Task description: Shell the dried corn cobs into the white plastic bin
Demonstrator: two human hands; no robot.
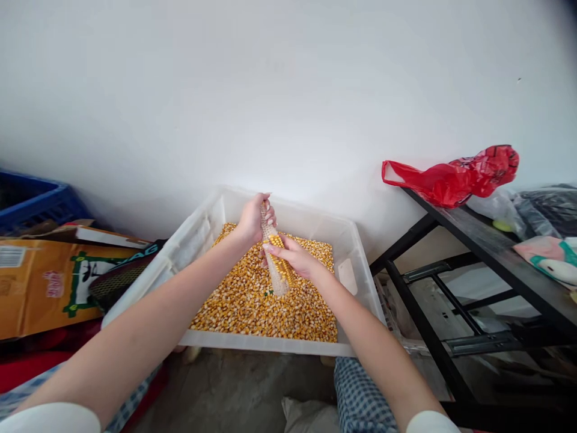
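Observation:
A partly stripped corn cob (276,278) is held at a slant over a translucent plastic bin (270,344). Bare pale cob shows along its left side, while rows of yellow kernels stay on the right. My left hand (256,220) is closed around the cob's upper end. My right hand (295,256) grips the cob lower down, thumb lying across the kernels and the other fingers partly hidden behind it. Loose corn kernels (243,304) cover the bin's floor below both hands.
Left of the bin are an orange cardboard box (27,288), a black mesh bag (119,279) and a blue crate (40,201). On the right, a black-framed table (496,240) bears a red plastic bag (460,177). A white wall (279,90) rises behind.

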